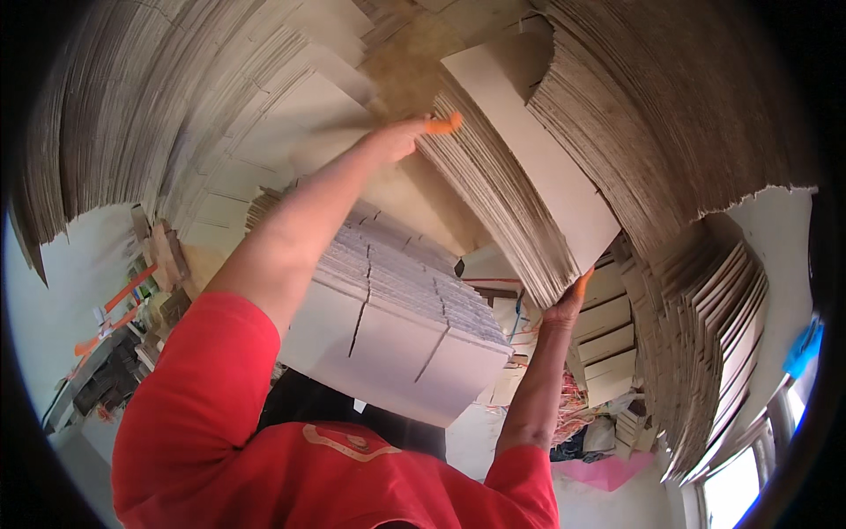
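Cardboard stack [670,97], tall and grey-brown, fills the upper right; biggest thing in view, plenty of sheets in it. Left-hand pile [150,106] nearly as big, also many layers. Bent-edged pile [714,344] at far right, sheets fanned, below the tall stack. Slotted stack [397,344] sits in front of the person's torso, slits cut into its near face, no hand on it.

Handled thing is the bundle [524,167] of flat sheets: off to the upper right of the slotted stack, tilted, just beside the tall stack. Progress looks partway: bundle is gathered and gripped, not released; the piles around it are untouched by either hand. How many bundles are finished, cannot tell.

Grip: both hands on the one bundle, spread far apart. Left hand [401,139] is at its far upper-left side, orange on the fingers; right hand [568,304] cups the near lower end. Exact finger closure on the hidden side can't be told.

Obstacles: tall stack crowds the bundle's right side; slotted stack lies between torso and bundle. Smaller stuff: pink sheet [608,472] low right, tangled reddish strands [573,410] by the right forearm, blue item [802,348] at the rim, out of the way.
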Tool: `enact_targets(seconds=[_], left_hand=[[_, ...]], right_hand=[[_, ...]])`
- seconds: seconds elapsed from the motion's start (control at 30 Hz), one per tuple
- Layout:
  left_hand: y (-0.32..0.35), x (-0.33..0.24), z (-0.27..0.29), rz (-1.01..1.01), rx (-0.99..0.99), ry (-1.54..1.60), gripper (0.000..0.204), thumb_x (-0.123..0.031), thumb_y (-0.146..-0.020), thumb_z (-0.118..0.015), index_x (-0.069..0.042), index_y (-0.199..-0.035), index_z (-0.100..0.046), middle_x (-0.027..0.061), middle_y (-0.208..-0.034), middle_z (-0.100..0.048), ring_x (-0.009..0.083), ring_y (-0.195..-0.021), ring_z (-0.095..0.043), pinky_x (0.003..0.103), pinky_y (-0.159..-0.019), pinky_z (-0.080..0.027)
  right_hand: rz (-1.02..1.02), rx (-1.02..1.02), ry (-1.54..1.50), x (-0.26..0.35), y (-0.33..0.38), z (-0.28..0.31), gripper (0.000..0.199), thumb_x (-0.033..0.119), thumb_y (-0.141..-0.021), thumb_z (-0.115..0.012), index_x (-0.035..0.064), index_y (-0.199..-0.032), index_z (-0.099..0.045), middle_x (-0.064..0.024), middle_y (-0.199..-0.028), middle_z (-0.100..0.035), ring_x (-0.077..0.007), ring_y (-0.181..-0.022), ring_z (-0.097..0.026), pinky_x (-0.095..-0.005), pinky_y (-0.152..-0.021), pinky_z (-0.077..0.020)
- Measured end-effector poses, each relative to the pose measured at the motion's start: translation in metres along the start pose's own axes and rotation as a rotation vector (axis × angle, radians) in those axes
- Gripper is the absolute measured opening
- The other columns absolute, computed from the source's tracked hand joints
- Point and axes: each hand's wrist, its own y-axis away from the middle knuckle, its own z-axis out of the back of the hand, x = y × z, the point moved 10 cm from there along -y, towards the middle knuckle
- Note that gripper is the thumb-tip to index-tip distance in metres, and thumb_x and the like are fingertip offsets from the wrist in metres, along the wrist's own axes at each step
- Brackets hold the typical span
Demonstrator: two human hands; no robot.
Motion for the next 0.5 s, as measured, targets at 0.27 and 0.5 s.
enact_targets(seconds=[0.27, 0.5], left_hand=[[0.038, -0.062, -0.030, -0.143, -0.140, 0.017, 0.047, -0.052, -0.075, -0.072, -0.009, -0.094, -0.067, 0.0032, -0.094, -0.065, 0.0133, -0.091, -0.060, 0.030, -0.073, -0.048], [0.005, -0.083, 0.003, 0.090, -0.323, -0.012, 0.072, -0.063, -0.063, -0.075, -0.007, -0.108, -0.062, 0.0058, -0.100, -0.060, 0.0144, -0.082, -0.056, 0.025, -0.068, -0.043]], right_hand=[[0.026, -0.029, 0.087, 0.020, 0.019, -0.009, 0.067, 0.050, -0.086, -0.061, 0.0045, -0.133, -0.045, -0.0125, -0.127, -0.054, -0.0288, -0.112, -0.055, -0.0428, -0.093, -0.0476], [-0.007, -0.088, 0.293, 0.057, 0.002, -0.044, 0.079, 0.059, -0.078, -0.065, 0.0066, -0.133, -0.046, -0.0066, -0.128, -0.053, -0.0255, -0.117, -0.050, -0.0392, -0.098, -0.0414]])
